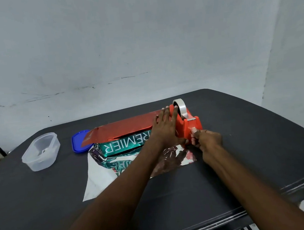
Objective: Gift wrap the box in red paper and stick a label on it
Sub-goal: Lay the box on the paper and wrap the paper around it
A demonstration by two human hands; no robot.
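On the table (243, 143), mid-frame, the box (121, 145) lies on its side on the sheet of red paper (122, 127), whose silver underside is spread toward the person. Wrapping stands at an early stage: the far flap of paper has been brought up over the top of the box, but the green printed front face remains fully exposed and the near portion of the sheet lies flat and crumpled on the table. No tape is seen on any seam.

An orange tape dispenser (187, 122) stands at the right end of the box. The left hand (164, 128) rests across dispenser and paper, fingers spread over the dispenser's top and thumb against its near side, steadying it. The right hand (204, 139) pinches the tape end at the cutter; its grip is closed on the tape.

Judged outstanding: cutting the tape, fixing the long seam, closing the near side, folding both ends, then labelling. No label can be identified with certainty. A clear tub (41, 152) and blue lid (77, 142) sit to the left.
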